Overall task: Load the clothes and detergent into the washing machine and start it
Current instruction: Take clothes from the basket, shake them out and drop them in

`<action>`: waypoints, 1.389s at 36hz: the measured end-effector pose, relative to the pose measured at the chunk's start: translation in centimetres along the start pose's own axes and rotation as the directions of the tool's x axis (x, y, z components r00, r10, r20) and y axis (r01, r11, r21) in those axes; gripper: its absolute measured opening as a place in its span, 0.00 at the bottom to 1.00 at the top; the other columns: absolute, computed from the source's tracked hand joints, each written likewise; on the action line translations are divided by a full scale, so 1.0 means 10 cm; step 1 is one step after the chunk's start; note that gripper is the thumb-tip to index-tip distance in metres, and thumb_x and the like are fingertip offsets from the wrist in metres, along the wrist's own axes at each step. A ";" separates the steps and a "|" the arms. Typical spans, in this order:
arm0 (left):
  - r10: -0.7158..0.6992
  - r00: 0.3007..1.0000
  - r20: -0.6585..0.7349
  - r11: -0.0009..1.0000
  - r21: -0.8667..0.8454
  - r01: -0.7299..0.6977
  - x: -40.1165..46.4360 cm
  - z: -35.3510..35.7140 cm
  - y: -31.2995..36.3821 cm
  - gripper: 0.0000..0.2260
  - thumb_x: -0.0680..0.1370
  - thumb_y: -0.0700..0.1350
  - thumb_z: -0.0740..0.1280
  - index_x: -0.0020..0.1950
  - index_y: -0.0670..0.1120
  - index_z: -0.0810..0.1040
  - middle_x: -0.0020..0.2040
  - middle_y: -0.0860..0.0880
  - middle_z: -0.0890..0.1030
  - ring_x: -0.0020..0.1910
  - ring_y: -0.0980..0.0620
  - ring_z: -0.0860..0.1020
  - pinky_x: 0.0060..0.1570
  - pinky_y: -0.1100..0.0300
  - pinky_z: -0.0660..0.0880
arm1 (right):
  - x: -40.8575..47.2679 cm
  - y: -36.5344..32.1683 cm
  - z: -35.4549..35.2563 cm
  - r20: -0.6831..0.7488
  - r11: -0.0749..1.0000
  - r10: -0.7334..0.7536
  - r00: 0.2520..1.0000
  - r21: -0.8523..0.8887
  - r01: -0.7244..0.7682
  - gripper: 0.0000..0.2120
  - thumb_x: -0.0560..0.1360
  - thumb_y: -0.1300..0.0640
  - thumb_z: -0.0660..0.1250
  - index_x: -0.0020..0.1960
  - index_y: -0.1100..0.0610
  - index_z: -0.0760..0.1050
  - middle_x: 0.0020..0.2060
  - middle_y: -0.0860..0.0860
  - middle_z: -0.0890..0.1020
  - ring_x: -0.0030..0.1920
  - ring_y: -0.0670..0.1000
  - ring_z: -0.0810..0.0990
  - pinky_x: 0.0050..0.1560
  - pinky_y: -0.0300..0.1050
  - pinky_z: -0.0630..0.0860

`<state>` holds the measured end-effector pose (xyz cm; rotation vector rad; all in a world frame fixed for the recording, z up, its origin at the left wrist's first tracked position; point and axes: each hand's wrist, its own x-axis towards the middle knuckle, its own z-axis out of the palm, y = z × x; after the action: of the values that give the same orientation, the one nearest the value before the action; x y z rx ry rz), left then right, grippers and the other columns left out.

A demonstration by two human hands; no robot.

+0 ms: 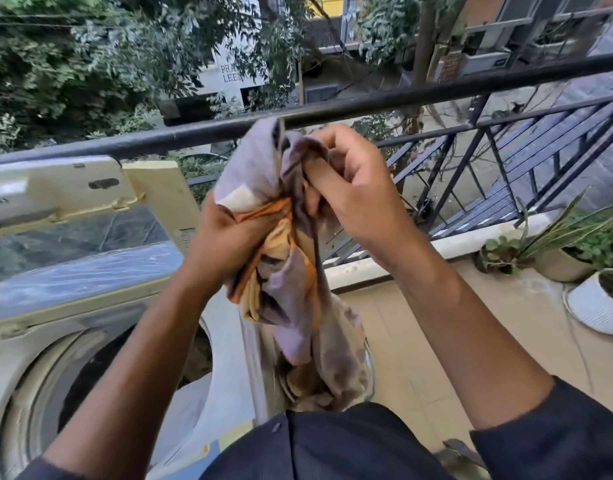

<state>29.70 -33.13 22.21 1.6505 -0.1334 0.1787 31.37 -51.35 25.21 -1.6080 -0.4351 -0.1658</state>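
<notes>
Both forearms reach up and forward from the bottom of the view, converging at chest height in front of a black railing [367, 105]. The left hand [229, 237] comes up from the lower left, its back toward the camera, fingers wrapped round the bunched middle of a cloth [284, 271] in lilac, orange and cream. The right hand [357, 188] comes in from the lower right with its wrist bent, its fingers curled and pinching the cloth's upper folds just beside the left hand; the fingertips are buried in the fabric. The cloth is gathered into a long rope-like bundle whose long axis runs nearly upright: its top end pokes up just above the two hands, in front of the railing, and its lower end hangs down between the forearms toward the person's dark shirt [332, 445], where it bunches in a brownish heap; whether that heap rests in a container cannot be told. The bundle hangs to the right of the washing machine [101, 358], over the machine's right edge and the tiled floor [436, 341], not inside the round drum opening [125, 368]. The machine's lid [76, 216] stands raised at the left, against the railing. Potted plants [575, 244] stand at the right edge by the balcony's low curb.
</notes>
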 end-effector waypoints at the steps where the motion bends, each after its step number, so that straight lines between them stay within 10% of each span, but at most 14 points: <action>1: 0.011 0.999 -0.043 0.999 -0.038 -0.013 0.02 -0.01 0.02 0.14 0.71 0.39 0.78 0.54 0.50 0.82 0.44 0.60 0.88 0.46 0.63 0.85 0.49 0.65 0.80 | -0.04 0.06 -0.02 -0.004 1.000 0.006 1.000 0.010 -0.006 0.07 0.81 0.55 0.68 0.51 0.59 0.74 0.35 0.64 0.77 0.33 0.63 0.74 0.33 0.60 0.72; 8: 0.066 0.974 -0.218 0.981 -0.166 -0.104 0.15 -0.07 0.26 0.11 0.72 0.35 0.77 0.48 0.49 0.84 0.41 0.57 0.88 0.43 0.60 0.85 0.47 0.62 0.80 | -0.65 0.73 0.10 0.028 0.934 0.132 0.991 -0.337 -0.115 0.14 0.71 0.42 0.70 0.48 0.50 0.73 0.36 0.47 0.78 0.35 0.49 0.78 0.37 0.50 0.75; 13: 0.103 0.962 -0.255 0.977 -0.158 -0.146 0.18 -0.04 0.29 0.13 0.66 0.44 0.80 0.50 0.49 0.87 0.48 0.51 0.89 0.51 0.53 0.86 0.52 0.56 0.81 | -1.02 1.24 0.26 0.136 0.465 0.545 0.827 -0.870 -0.163 0.37 0.65 0.18 0.61 0.56 0.48 0.77 0.50 0.50 0.86 0.52 0.58 0.84 0.48 0.51 0.81; 20: 0.116 0.947 -0.301 0.972 -0.161 -0.170 0.19 -0.12 0.23 0.29 0.70 0.43 0.79 0.65 0.30 0.78 0.56 0.39 0.85 0.54 0.47 0.85 0.54 0.54 0.81 | -1.32 1.86 0.34 0.033 0.283 0.801 0.598 -0.901 -0.329 0.22 0.76 0.38 0.64 0.58 0.53 0.81 0.60 0.58 0.81 0.63 0.63 0.79 0.57 0.51 0.75; 25: 0.167 0.947 -0.275 0.984 -0.017 -0.179 0.07 -0.26 0.06 0.12 0.77 0.37 0.76 0.59 0.45 0.83 0.50 0.54 0.88 0.53 0.53 0.86 0.55 0.55 0.81 | -1.07 1.72 0.01 0.019 0.383 0.739 0.673 -0.834 -0.396 0.12 0.73 0.52 0.64 0.51 0.56 0.81 0.52 0.56 0.84 0.56 0.61 0.83 0.47 0.47 0.77; 33: 0.092 0.987 -0.130 0.963 0.263 -0.055 -0.12 -0.27 -0.31 0.08 0.70 0.58 0.78 0.48 0.66 0.84 0.46 0.63 0.87 0.48 0.64 0.84 0.49 0.62 0.80 | -0.43 0.55 -0.47 -0.064 0.833 0.384 0.921 -0.407 -0.376 0.11 0.80 0.54 0.64 0.52 0.50 0.86 0.44 0.55 0.88 0.43 0.63 0.85 0.49 0.70 0.80; 39: -0.099 0.978 0.185 0.909 0.418 0.012 -0.20 -0.11 -0.41 0.24 0.62 0.66 0.78 0.52 0.55 0.85 0.47 0.58 0.88 0.51 0.62 0.85 0.54 0.60 0.81 | -0.31 0.01 -0.27 0.116 0.970 0.183 0.976 -0.185 -0.160 0.11 0.85 0.58 0.62 0.54 0.49 0.83 0.48 0.45 0.88 0.53 0.43 0.84 0.59 0.44 0.80; 44: -0.010 1.000 0.019 0.989 0.145 0.007 -0.21 0.03 -0.40 0.15 0.70 0.55 0.82 0.54 0.60 0.82 0.48 0.68 0.86 0.51 0.69 0.83 0.50 0.72 0.76 | -0.27 0.00 -0.07 0.137 0.990 0.116 0.984 -0.101 -0.103 0.10 0.84 0.66 0.62 0.59 0.59 0.81 0.48 0.42 0.84 0.50 0.37 0.81 0.53 0.34 0.76; 50: 0.057 0.990 -0.129 0.996 0.074 -0.048 -0.22 -0.05 -0.34 0.16 0.72 0.47 0.78 0.55 0.61 0.80 0.47 0.70 0.85 0.50 0.70 0.82 0.50 0.72 0.76 | -0.61 0.38 0.01 0.026 0.970 0.165 0.986 -0.182 -0.158 0.13 0.77 0.60 0.71 0.60 0.53 0.77 0.49 0.49 0.84 0.50 0.50 0.83 0.51 0.48 0.80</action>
<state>28.22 -32.34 18.55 1.7011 -0.0714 0.3347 27.15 -52.41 19.44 -1.8193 -0.3254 -0.0494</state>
